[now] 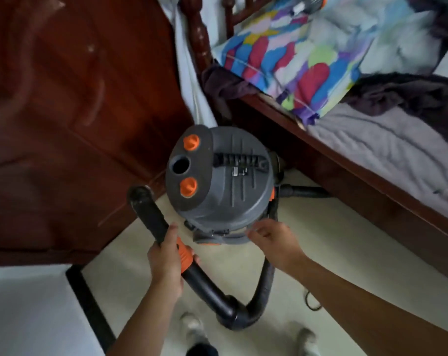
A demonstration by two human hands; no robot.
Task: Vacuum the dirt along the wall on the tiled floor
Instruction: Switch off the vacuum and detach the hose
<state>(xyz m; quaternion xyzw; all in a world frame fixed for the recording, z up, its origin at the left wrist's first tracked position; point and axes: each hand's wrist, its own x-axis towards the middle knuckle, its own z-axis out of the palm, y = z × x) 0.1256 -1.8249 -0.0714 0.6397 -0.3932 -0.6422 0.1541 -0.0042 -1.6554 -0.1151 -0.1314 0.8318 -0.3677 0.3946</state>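
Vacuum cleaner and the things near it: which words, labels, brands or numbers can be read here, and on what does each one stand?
No text can be read.
On the vacuum cleaner: a small pale mark beside the handle, too blurred to read.
On the tube held by the left hand: no lettering shows.
On the pillow: a coloured pattern only.

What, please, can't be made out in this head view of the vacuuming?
Head view only.
Dirt: the canister covers the floor by the wardrobe.
Black tube: its end runs under the bed.
Right hand: blurred, contact with canister unclear.
Shoes: cut by the bottom edge.
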